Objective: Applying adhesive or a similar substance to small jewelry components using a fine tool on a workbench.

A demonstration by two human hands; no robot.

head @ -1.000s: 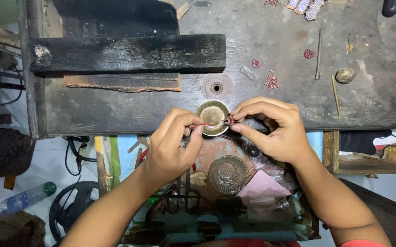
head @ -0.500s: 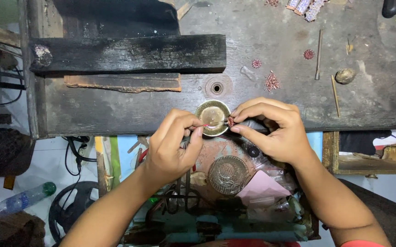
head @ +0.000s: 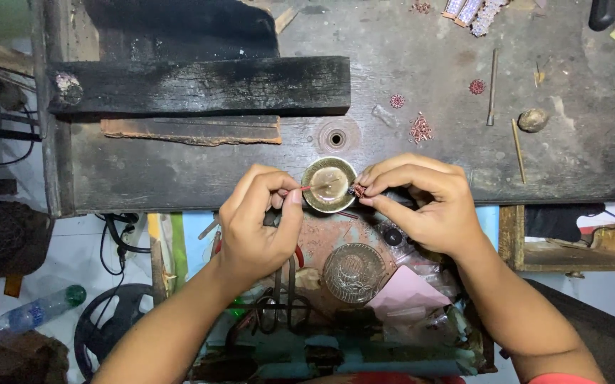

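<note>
Here, seen from above, the left hand (head: pixel 254 227) pinched a thin red-tipped stick (head: pixel 314 187) between thumb and forefinger, its tip reaching over the small round brass dish (head: pixel 329 185) that sat at the near edge of the dark, worn wooden workbench (head: pixel 179 178). The right hand (head: pixel 428 206) was closed in a fingertip pinch on a tiny reddish bead-like piece (head: pixel 357 190), held just beside the dish's right rim. Loose clusters of similar red pieces (head: pixel 420 129) lay farther off on the bench, right of a small metal-ringed hole (head: pixel 335 139). Below the hands stood a round embossed glass lid (head: pixel 354 272). Judged from this arrangement, the piece was small enough to slip from the pinch and drop into the clutter below; a nudge from either hand might also tip the dish off the edge.
</note>
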